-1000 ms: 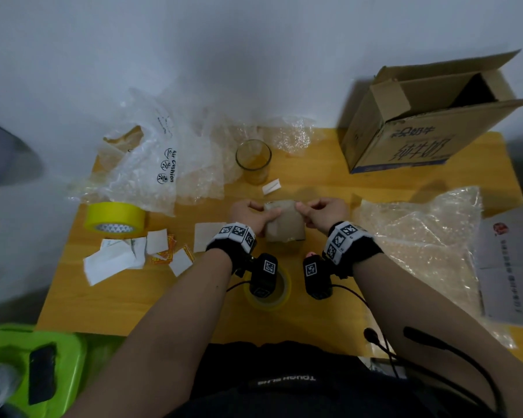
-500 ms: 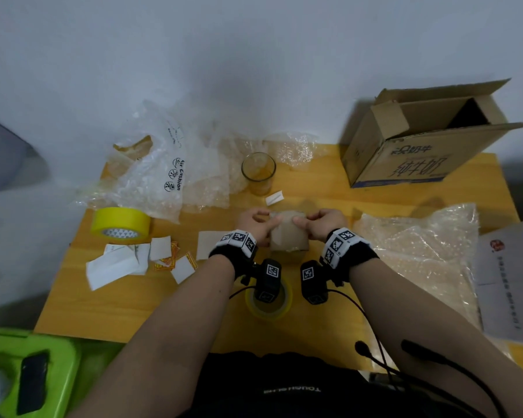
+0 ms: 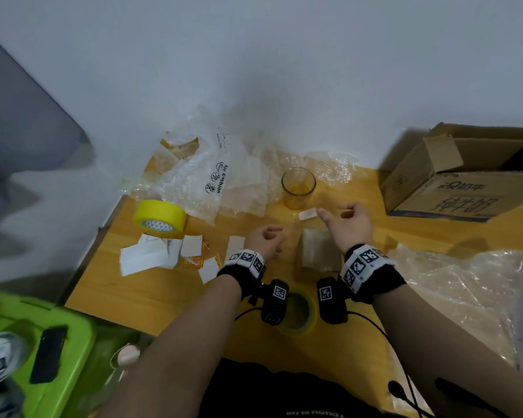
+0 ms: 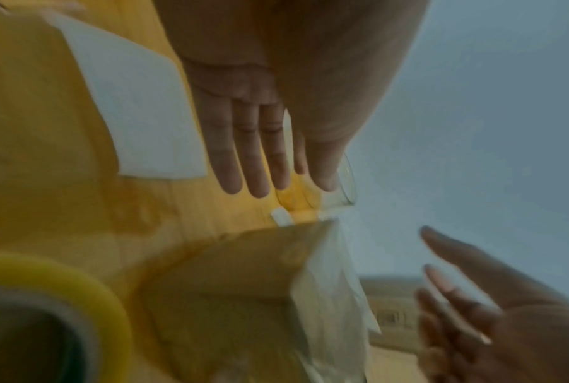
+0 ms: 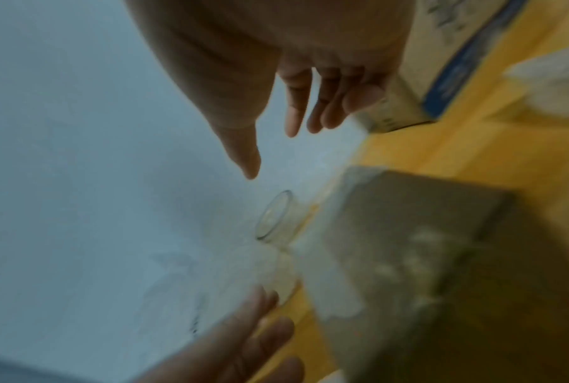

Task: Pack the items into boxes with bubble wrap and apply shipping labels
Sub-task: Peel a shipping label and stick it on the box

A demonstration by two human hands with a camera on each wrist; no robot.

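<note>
A small brown box (image 3: pixel 317 251) with clear film over its top stands on the yellow table (image 3: pixel 151 297), free of both hands. My left hand (image 3: pixel 272 236) hovers just left of it, fingers relaxed and empty; the left wrist view shows its fingers (image 4: pixel 253 155) straight above the box (image 4: pixel 243 285). My right hand (image 3: pixel 335 211) is raised beyond the box's far right corner, empty, with spread fingers (image 5: pixel 293 111). A small white label (image 3: pixel 307 213) lies by the right thumb. An empty glass (image 3: pixel 298 188) stands behind it.
A large open cardboard box (image 3: pixel 465 182) sits at the back right. Bubble wrap (image 3: pixel 465 291) lies right, air-cushion film (image 3: pixel 212 176) back left. A yellow tape roll (image 3: pixel 159 218), paper labels (image 3: pixel 151 257), another tape roll (image 3: pixel 299 312) under my wrists. Green bin (image 3: pixel 73 342) off the left edge.
Both hands let go of the small box and moved apart, the right one forward toward the white label. The box stays on the table.
</note>
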